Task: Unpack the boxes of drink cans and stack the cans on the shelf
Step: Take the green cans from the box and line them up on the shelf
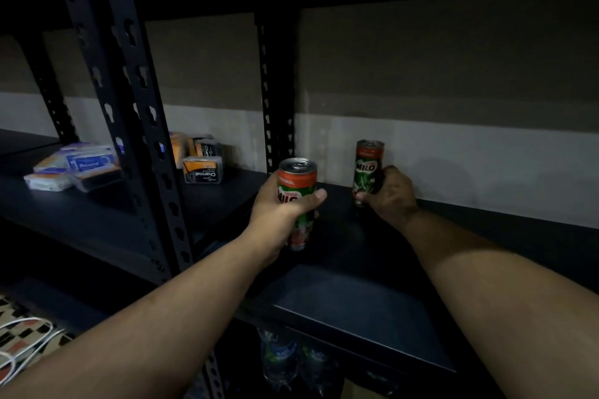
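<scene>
While both arms are stretched over the dark shelf [356, 308], 2 Milo cans are held upright, 1 per hand. Left hand [278, 214] is wrapped around the nearer can [296, 185], thumb across its front; whether its base is down on the shelf cannot be told. Right hand [390, 194] is clamped on the far can [368, 168], close to the back wall. Small packets [202, 168] are seen beyond the slotted upright [129, 100], left

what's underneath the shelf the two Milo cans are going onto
Below the dark shelf, some plastic bottles show dimly, partly covered by its front edge. How many bottles, and what else sits down there, is too dark to tell.
</scene>
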